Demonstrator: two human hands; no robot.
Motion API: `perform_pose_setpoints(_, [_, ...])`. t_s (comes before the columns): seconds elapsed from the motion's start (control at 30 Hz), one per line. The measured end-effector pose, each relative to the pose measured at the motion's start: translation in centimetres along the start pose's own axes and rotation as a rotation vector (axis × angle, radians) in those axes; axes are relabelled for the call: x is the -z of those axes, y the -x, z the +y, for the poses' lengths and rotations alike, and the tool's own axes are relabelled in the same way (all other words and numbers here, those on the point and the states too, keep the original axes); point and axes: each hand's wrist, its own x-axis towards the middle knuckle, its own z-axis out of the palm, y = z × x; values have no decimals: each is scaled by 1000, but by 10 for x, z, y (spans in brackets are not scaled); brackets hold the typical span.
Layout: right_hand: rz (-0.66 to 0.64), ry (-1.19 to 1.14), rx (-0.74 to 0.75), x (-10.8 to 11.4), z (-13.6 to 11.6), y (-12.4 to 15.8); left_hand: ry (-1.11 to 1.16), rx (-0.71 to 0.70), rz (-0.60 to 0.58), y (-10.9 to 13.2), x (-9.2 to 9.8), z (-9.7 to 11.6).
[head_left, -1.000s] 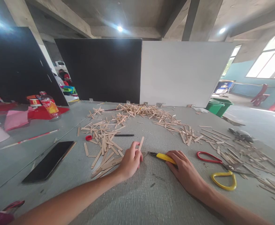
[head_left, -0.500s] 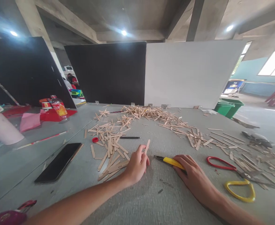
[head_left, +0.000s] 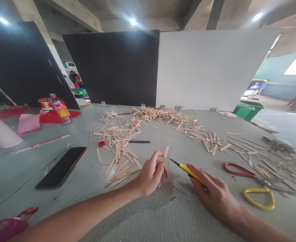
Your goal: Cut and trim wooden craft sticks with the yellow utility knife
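Observation:
Between the thumb and fingers of my left hand (head_left: 151, 173) a short wooden craft stick (head_left: 166, 152) is pinched, standing up at a slant. My right hand (head_left: 213, 188) grips a yellow utility knife (head_left: 191, 172) with a dark blade end. The knife's tip points left, close beside the stick; whether they touch I cannot tell. Left of my left hand lies a loose heap of craft sticks (head_left: 120, 151). To the right of my right hand rest scissors (head_left: 258, 198) with one red and one yellow handle loop.
A black phone (head_left: 62, 167) lies at left, with a black pen (head_left: 139, 142) and red ring (head_left: 101, 144) beyond. More craft sticks (head_left: 163, 116) pile up before the black and white panels (head_left: 213, 67). A drink bottle (head_left: 60, 108) and pink tumbler (head_left: 5, 131) stand at left; split strips (head_left: 273, 171) litter the right.
My right hand has lifted the yellow knife off the table and brought its tip up to the stick. My left hand has shifted slightly right with the stick. The view has tilted down a little.

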Motion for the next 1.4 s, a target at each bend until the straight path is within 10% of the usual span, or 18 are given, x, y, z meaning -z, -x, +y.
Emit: perform_pose_setpoints(1.4, [-48,-62,-12,1,-1,-6,-65,14,24,-2,4,4])
